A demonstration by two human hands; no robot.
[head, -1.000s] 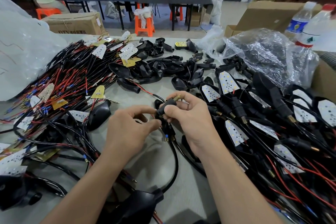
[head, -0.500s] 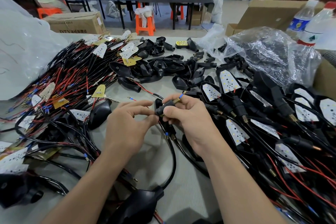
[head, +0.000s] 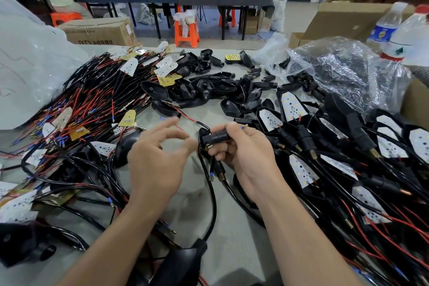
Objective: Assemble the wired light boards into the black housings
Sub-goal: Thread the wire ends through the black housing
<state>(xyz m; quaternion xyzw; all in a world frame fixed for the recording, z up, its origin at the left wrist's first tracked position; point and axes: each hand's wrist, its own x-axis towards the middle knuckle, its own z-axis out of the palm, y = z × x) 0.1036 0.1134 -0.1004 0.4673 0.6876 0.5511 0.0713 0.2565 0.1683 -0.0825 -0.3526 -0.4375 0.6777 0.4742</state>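
My right hand (head: 243, 148) grips a black housing stem (head: 216, 138) at the middle of the table, with a blue-tipped wire end sticking out past my fingers. A red and a black wire run from the stem toward the housings behind it. My left hand (head: 157, 158) hovers just left of the stem, fingers spread and holding nothing. A pile of wired light boards (head: 92, 104) with red and black leads lies to the left. Empty black housings (head: 209, 86) are heaped behind. Assembled housings with white boards (head: 325, 146) fill the right side.
A clear plastic bag of black parts (head: 343, 72) sits at the back right beside two water bottles (head: 408, 35). A large white bag (head: 30, 72) stands at the left. Cardboard boxes and people at a far table lie beyond. A black housing (head: 178, 262) lies near the front edge.
My left hand has let go of the stem and drawn back to the left, opening its fingers. My right hand keeps its grip, and the wire tip now pokes out past it.
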